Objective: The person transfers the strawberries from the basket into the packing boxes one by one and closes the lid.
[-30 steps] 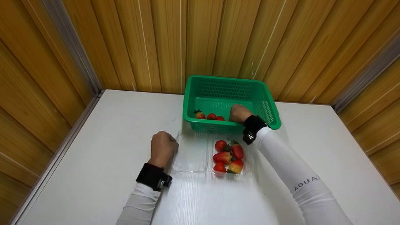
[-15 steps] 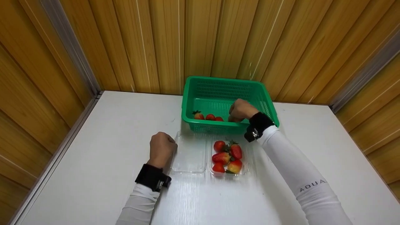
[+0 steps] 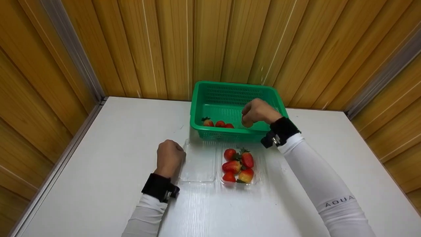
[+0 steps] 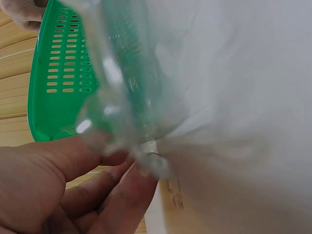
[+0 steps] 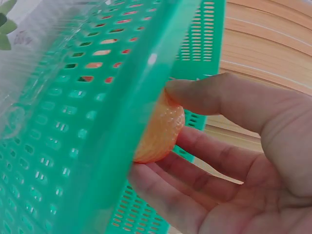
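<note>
In the right wrist view, my right hand (image 5: 229,146) holds a pale orange-red strawberry (image 5: 163,129) between thumb and fingers, partly hidden by the green basket's rim (image 5: 146,63). The head view has that hand (image 3: 258,112) over the front right of the basket (image 3: 227,130). My left hand (image 3: 170,158) pinches the left edge of an open clear plastic container (image 3: 199,164); its thumb and fingers (image 4: 129,195) meet on that edge in the left wrist view. Several strawberries (image 3: 231,167) lie in the container's right half, while the left half holds none.
Inside the basket, a few strawberries (image 3: 220,124) lie at the front left. The basket stands behind the container on a white table (image 3: 131,131). Wood-patterned panels (image 3: 210,42) rise behind the table and at both sides.
My right hand has risen from inside the basket near its front wall and shifted slightly right, up to rim height. The left hand keeps its place on the container's edge.
</note>
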Demonstrator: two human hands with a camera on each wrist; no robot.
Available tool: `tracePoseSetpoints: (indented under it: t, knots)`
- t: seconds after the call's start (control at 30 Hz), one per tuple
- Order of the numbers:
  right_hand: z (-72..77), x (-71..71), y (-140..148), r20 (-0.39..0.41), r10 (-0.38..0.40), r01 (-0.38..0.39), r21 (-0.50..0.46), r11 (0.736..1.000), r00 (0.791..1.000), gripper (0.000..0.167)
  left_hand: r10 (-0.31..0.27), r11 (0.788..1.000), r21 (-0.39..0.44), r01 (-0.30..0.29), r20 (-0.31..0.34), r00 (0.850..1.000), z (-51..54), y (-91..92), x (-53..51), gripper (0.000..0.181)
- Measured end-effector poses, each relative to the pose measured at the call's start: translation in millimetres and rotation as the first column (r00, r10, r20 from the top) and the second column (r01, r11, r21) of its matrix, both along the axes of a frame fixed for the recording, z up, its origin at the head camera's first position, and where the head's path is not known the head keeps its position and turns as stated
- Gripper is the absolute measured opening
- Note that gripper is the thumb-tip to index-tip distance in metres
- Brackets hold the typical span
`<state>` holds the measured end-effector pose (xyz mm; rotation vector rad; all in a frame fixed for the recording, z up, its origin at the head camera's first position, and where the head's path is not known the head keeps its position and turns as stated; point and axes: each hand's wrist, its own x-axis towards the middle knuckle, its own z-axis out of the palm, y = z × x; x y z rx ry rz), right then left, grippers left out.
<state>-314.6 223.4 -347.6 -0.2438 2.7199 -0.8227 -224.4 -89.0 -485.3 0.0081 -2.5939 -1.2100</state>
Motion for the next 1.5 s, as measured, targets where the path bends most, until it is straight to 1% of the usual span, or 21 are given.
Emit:
tracePoseSetpoints:
  t: [0.07,0.1,0.2,0.27,0.4,0.5,0.63,0.8,0.93,1.03,1.13,1.27,1.5]
  knots:
    - [2.0,2.8,1,-0.020,0.013,-0.013,-0.012,1.000,1.000,0.021,0.005,1.000,-0.002,-0.005,0.004,1.000,-0.5,-0.6,0.0,0.020]
    - [2.6,4.0,1,-0.026,0.022,-0.022,-0.018,1.000,0.999,0.019,0.007,1.000,-0.003,-0.007,0.003,1.000,-0.5,-0.9,0.0,0.021]
    - [5.1,8.3,2,-0.054,0.045,-0.047,-0.033,0.998,0.998,0.024,0.008,1.000,-0.007,-0.008,-0.003,1.000,-1.3,-2.2,0.0,0.021]
    - [7.1,11.8,3,-0.071,0.057,-0.060,-0.044,0.997,0.996,0.029,0.006,1.000,-0.005,-0.006,-0.009,1.000,-1.7,-3.0,0.4,0.021]
    - [11.2,19.5,4,-0.089,0.060,-0.066,-0.072,0.995,0.994,0.044,0.002,1.000,-0.002,-0.002,-0.015,1.000,-1.6,-4.2,0.5,0.021]
    - [13.3,25.8,4,-0.099,0.063,-0.070,-0.074,0.995,0.993,0.047,0.002,1.000,-0.001,-0.002,-0.017,1.000,-1.2,-4.7,0.7,0.022]
    - [14.7,34.8,4,-0.124,0.076,-0.084,-0.063,0.994,0.989,0.047,-0.003,1.000,0.005,0.004,-0.025,1.000,-0.6,-5.0,1.3,0.023]
    - [14.8,46.3,3,-0.136,0.069,-0.077,-0.054,0.996,0.988,0.048,-0.007,1.000,0.008,0.008,-0.033,0.999,0.5,-5.1,0.8,0.024]
    - [14.8,56.4,3,-0.156,0.077,-0.082,-0.023,0.996,0.985,0.047,-0.002,1.000,0.005,0.002,-0.028,1.000,0.6,-5.2,0.5,0.023]
    - [13.9,63.6,3,-0.167,0.084,-0.088,-0.022,0.996,0.982,0.045,0.000,1.000,0.004,0.000,-0.024,1.000,0.1,-5.6,0.4,0.022]
    - [12.2,70.2,3,-0.168,0.086,-0.094,-0.039,0.995,0.982,0.044,0.000,1.000,-0.003,0.000,-0.031,1.000,-0.6,-6.1,0.2,0.021]
    - [8.9,78.0,3,-0.175,0.108,-0.121,-0.064,0.991,0.979,0.042,0.001,1.000,-0.007,-0.001,-0.035,0.999,-1.3,-6.4,-0.3,0.020]
    - [-0.2,90.7,4,-0.188,0.153,-0.167,-0.061,0.984,0.970,0.037,0.001,1.000,0.003,-0.001,-0.011,1.000,-1.4,-6.4,-0.5,0.020]
